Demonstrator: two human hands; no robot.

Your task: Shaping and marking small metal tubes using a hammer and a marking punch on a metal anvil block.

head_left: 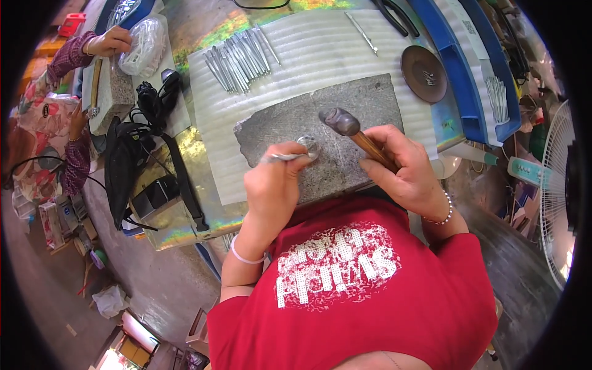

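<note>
Hammer in right fingers, seemingly rod in left fingers, stone below

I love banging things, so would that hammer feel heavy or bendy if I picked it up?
The hammer probably feels heavy at one end, since its chunky head looks like metal. It's likely stiff, because the handle looks like wood. It might rock if laid down: the head looks rounded.
</note>
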